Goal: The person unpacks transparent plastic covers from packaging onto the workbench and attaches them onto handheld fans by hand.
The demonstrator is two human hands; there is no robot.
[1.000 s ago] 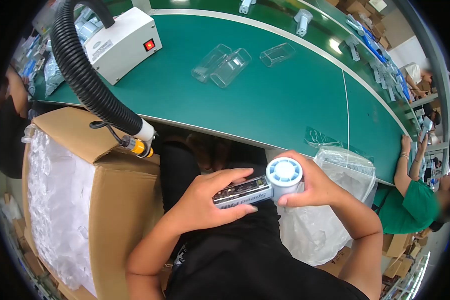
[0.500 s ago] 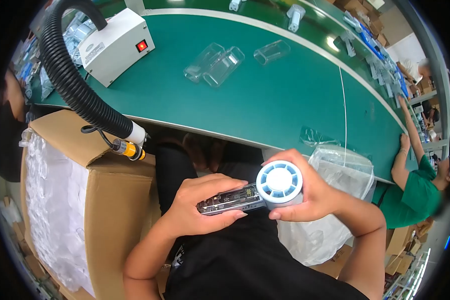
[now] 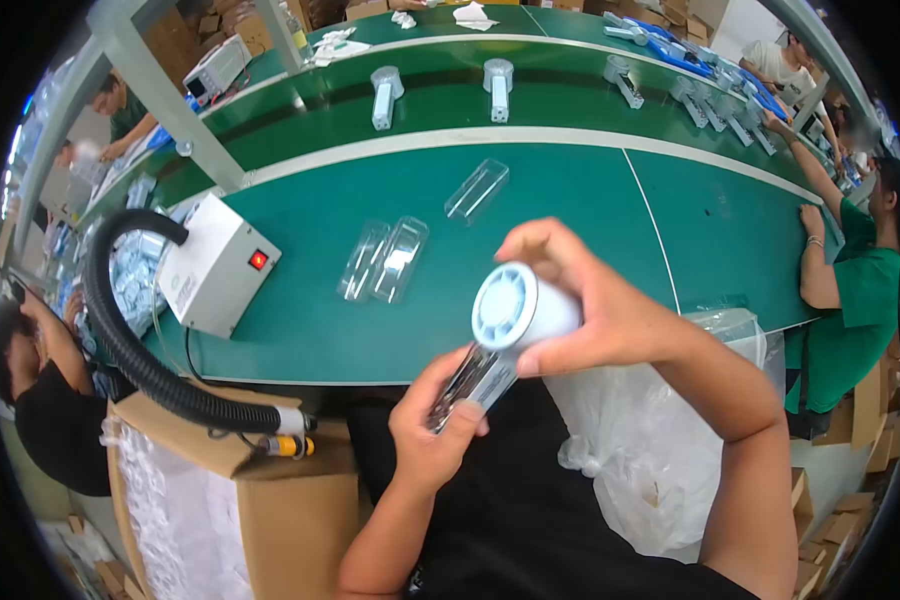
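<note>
Fan held two-handed at the near edge of the table

Looks like a step of handling or looking over: held up in the air, slotted round face toward the camera and a little left, handle slanting down to the near left. Clamped firmly by the handle in the left hand, between thumb and fingers; cupped round the head in the right hand, thumb underneath, fingers along the far side. Cannot tell how far round the hidden fingertips reach.

Seems to call for both grips turning together, or for loosening one only once fully supported by the other.

Most room ahead and to the right, over the green top, between the paired clear cases and the white seam. Farther off, a third clear case, well apart from both hands. Tighter on the left: a white machine near the edge, with a black hose curving down to the cardboard box; best not to swing an elbow wide there. On the right, a loose plastic bag beside the forearm, near the table edge; could snag on a low sweep.
</note>
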